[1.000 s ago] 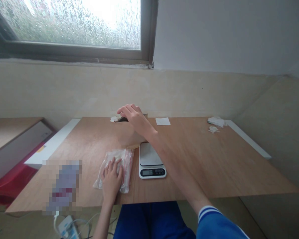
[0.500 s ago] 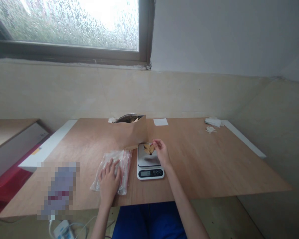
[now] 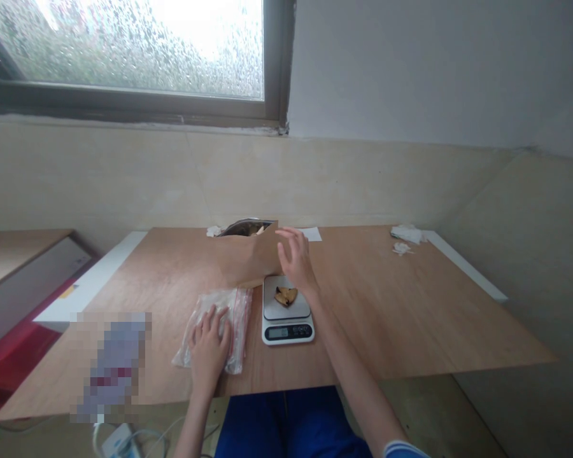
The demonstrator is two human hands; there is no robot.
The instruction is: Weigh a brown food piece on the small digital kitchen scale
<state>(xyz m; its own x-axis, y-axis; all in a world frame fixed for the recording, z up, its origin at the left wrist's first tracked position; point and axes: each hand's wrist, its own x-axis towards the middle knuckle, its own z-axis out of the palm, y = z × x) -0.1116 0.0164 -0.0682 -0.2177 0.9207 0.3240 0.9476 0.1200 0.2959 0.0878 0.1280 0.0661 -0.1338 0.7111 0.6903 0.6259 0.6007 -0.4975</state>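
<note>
A dried, tan slice with dark edges (image 3: 285, 296) lies on the plate of a white digital kitchen scale (image 3: 288, 336). Above and behind the scale, my right hand (image 3: 296, 257) is raised with fingers apart and nothing in them, close to the right side of a brown paper bag (image 3: 248, 257). The bag stands open at the top, and pale pieces show inside its mouth. My left hand (image 3: 211, 340) rests flat, fingers spread, on a stack of clear zip bags (image 3: 239, 331) with red seal lines, left of the scale.
A white paper (image 3: 312, 234) lies behind the scale by the wall. Crumpled white tissue (image 3: 408, 234) sits at the back right. A blurred-out object (image 3: 117, 359) lies at the left front, with a cable and a power strip (image 3: 121, 441) below the table edge.
My right hand has let go of the dried slice, which now lies on the scale. The hand has risen and moved back toward the paper bag. My left hand stays put.
</note>
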